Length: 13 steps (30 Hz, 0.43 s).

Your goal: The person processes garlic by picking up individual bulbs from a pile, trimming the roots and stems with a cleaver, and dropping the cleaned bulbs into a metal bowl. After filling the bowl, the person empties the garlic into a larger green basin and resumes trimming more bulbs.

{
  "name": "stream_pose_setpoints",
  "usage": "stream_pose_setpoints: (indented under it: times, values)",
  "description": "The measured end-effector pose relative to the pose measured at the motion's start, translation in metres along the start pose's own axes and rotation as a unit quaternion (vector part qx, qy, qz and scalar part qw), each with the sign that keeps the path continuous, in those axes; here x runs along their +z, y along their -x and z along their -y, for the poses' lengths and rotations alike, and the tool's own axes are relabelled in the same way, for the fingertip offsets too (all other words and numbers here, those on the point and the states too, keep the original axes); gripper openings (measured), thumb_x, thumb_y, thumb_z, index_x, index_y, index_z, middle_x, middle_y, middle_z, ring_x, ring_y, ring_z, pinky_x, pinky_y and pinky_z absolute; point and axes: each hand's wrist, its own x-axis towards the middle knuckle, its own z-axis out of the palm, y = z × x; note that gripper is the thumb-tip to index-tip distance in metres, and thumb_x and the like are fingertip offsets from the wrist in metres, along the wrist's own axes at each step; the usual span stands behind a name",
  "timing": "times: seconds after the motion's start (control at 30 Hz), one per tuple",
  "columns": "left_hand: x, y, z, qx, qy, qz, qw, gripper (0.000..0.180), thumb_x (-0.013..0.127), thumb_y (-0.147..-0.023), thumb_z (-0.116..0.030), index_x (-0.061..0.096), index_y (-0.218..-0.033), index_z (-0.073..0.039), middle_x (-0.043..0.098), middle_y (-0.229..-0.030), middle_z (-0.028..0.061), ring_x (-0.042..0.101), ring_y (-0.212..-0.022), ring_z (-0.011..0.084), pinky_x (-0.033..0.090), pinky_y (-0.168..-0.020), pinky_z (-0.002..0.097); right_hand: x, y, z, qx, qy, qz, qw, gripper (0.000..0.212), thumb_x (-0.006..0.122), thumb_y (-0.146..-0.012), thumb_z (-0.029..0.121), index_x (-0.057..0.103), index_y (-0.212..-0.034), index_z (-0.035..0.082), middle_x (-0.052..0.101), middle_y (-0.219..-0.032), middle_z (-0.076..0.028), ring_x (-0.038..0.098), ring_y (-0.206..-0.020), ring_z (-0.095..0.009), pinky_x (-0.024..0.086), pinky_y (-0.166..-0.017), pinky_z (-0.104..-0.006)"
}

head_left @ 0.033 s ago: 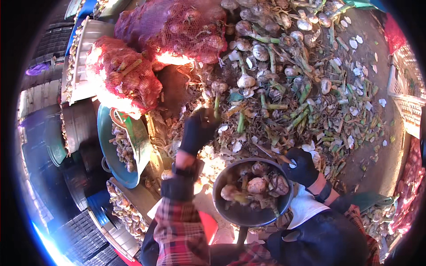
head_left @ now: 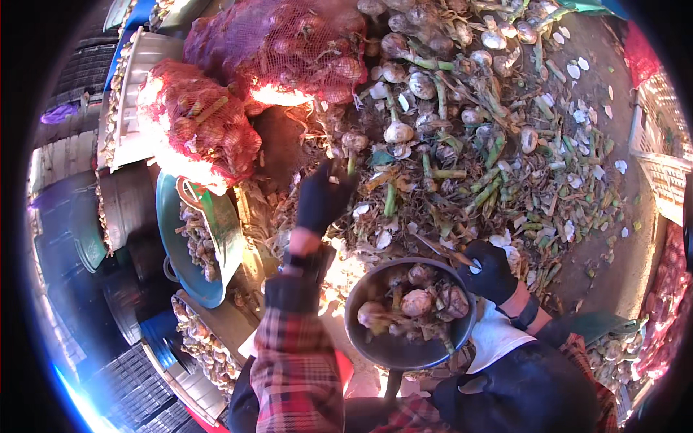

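My left hand (head_left: pixel 323 196), in a dark glove, reaches over the litter of stalks and husks. Its fingers look apart, with nothing visible in them, just short of a garlic bulb (head_left: pixel 354 141) with a green stalk. At the right rim of a round dark metal pan (head_left: pixel 351 328), my gloved right hand (head_left: pixel 491 270) is closed around the brown handle of a knife (head_left: pixel 442 250), its blade pointing to the upper left. Several garlic bulbs (head_left: pixel 416 303) and loose trimmings lie inside the pan, in front of my lap.
Red mesh sacks of garlic (head_left: pixel 198 130) stand at the upper left, above a teal basin (head_left: pixel 167 245) holding more bulbs. Stalked garlic (head_left: pixel 422 85) is heaped at the far side, with cut stems (head_left: pixel 484 191) spread below. A pale plastic crate (head_left: pixel 660 144) stands at the right.
My left hand has moved slightly farther away from me, toward the stalked bulb. My right hand, the knife and the pan have stayed nearly where they were.
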Motion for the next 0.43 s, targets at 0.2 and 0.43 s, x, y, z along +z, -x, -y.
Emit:
stream_pose_setpoints:
  times: [0.2,0.43]
  values:
    - [0.030,-0.082,0.016,-0.049,-0.242,0.009,0.969,0.068,0.067,-0.072,-0.049,0.051,-0.122,-0.006,0.065,-0.092,0.0240,0.062,-0.091,0.0411,0.049,-0.080,0.0474,0.011,-0.003,0.003,0.041,-0.023,-0.021,0.999,0.021,0.071,-0.066,0.012,0.057,-0.077,0.004,0.055,-0.069,-0.015,0.057,-0.062,-0.036,0.046,-0.055,-0.0399]
    - [0.028,-0.063,0.038,0.003,0.161,-0.044,0.986,0.073,0.072,-0.067,-0.035,0.047,-0.132,-0.012,0.064,-0.107,0.0224,0.065,-0.097,0.0319,0.048,-0.087,0.0432,0.002,-0.014,0.010,0.067,-0.031,-0.036,0.997,0.017,0.069,-0.070,0.012,0.057,-0.077,0.003,0.056,-0.068,-0.016,0.059,-0.064,-0.036,0.046,-0.055,-0.0403]
